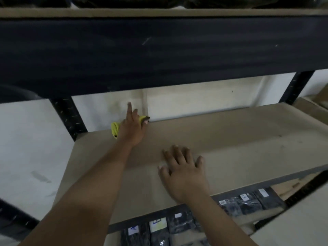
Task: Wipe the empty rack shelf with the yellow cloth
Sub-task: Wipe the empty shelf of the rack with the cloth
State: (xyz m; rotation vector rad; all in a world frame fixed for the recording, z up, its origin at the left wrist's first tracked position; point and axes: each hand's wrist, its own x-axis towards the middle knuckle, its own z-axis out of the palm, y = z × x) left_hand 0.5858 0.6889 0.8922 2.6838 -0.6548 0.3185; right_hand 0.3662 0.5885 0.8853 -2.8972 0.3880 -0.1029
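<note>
The bare tan board of the rack shelf (239,139) runs across the middle of the view. Far back at its left rear, against the white wall, my left hand (132,129) holds the yellow cloth (115,128) down on the board; one finger sticks up while the others curl on the cloth. Yellow folds show to the left of the hand and past its fingertips. My right hand (184,172) lies flat on the board near the front edge, fingers spread, with nothing in it.
A dark beam of the shelf above (159,54) hangs low over the board. Black slotted uprights stand at the rear left (69,118) and rear right (296,87). Several black wrapped packs with white labels (177,226) sit on the shelf below.
</note>
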